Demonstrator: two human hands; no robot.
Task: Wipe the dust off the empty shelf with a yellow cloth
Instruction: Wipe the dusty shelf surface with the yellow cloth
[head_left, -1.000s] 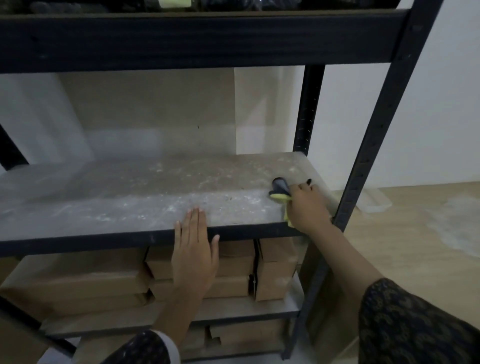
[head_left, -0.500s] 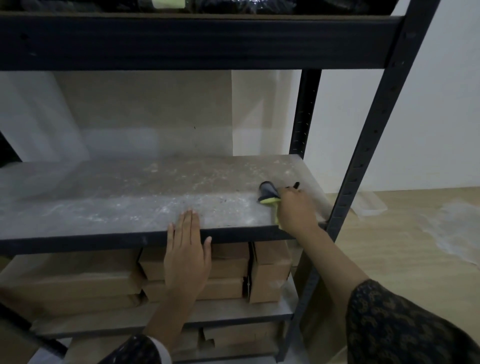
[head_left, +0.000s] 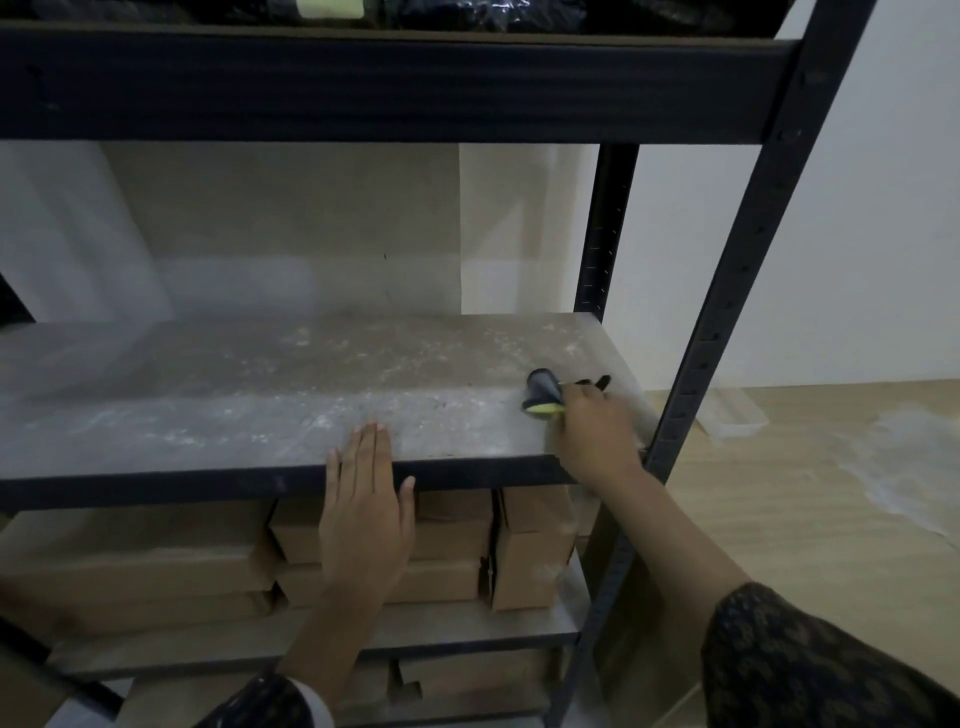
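The empty shelf (head_left: 260, 395) is a grey, dusty board with white specks, set in a dark metal rack. Near its right front corner my right hand (head_left: 597, 436) is closed on a yellow cloth (head_left: 544, 409), of which only a small yellow edge shows past the fingers. A dark rounded piece (head_left: 543, 387) sits on top of the cloth, and the cloth rests on the board. My left hand (head_left: 366, 509) lies flat with fingers together, fingertips on the shelf's front edge, palm hanging in front of it. It holds nothing.
Cardboard boxes (head_left: 457, 540) fill the shelf below. A dark beam (head_left: 395, 83) of the upper shelf runs overhead, and black uprights (head_left: 727, 291) stand at the right. Wooden floor with clear plastic sheets (head_left: 909, 457) lies to the right.
My right hand has slid the cloth a little to the left along the shelf's front right area. The left hand stays on the front edge.
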